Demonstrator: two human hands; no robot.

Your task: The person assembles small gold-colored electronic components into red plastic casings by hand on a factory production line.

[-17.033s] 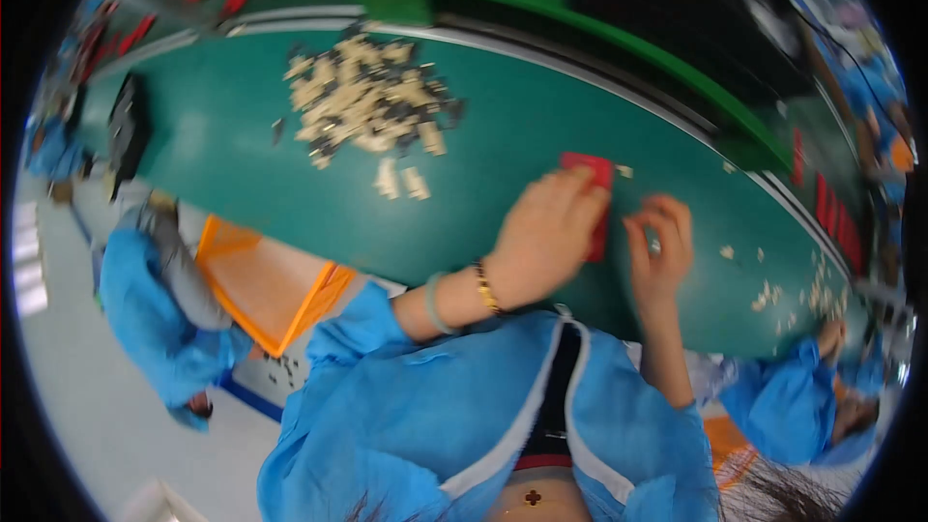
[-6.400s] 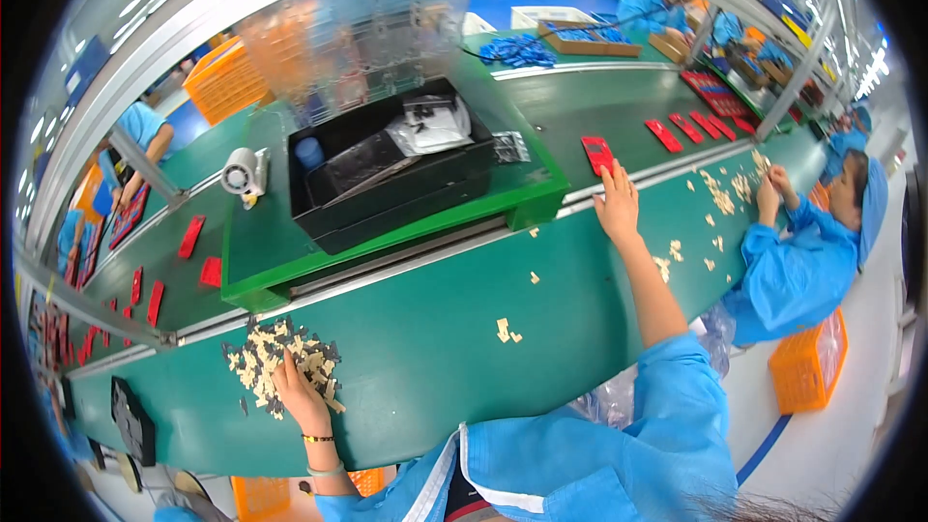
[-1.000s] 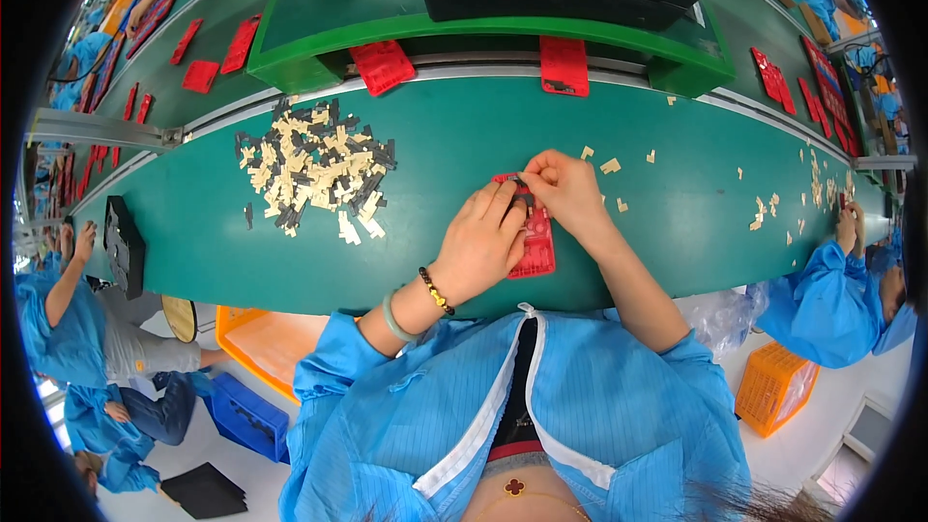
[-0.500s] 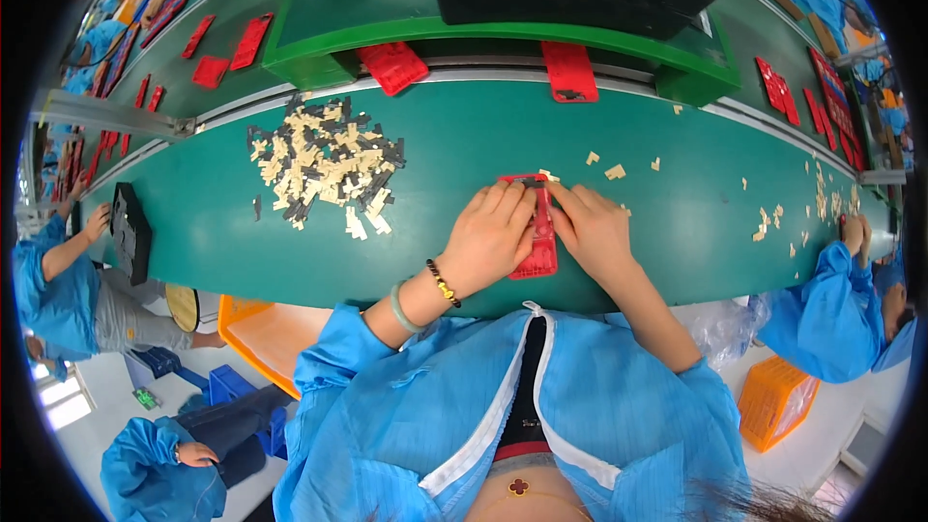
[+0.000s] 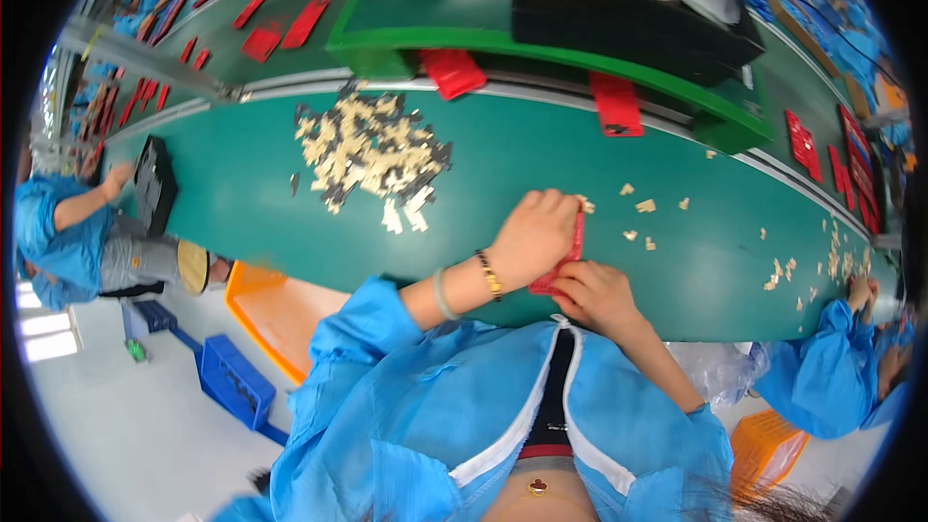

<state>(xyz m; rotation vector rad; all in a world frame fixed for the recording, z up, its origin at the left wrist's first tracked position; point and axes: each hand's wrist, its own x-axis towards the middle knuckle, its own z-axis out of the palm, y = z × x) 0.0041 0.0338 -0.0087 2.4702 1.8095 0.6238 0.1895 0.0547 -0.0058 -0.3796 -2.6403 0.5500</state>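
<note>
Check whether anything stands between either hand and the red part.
Nothing visible does: the left hand covers much of the red part, the right hand touches its near end, and the pile lies left of both.

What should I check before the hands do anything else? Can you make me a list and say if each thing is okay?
1. Left hand on the red piece: ok, it covers much of it.
2. Right hand touching the red piece: ok, it is at the end nearest the person.
3. Small bits sitting properly under the left hand: cannot tell, the hand hides that part.
4. Pile of cream and dark pieces apart from both hands: ok, it lies to their left.
5. Loose cream pieces gathered together: not ok, several lie scattered to the right.
</note>
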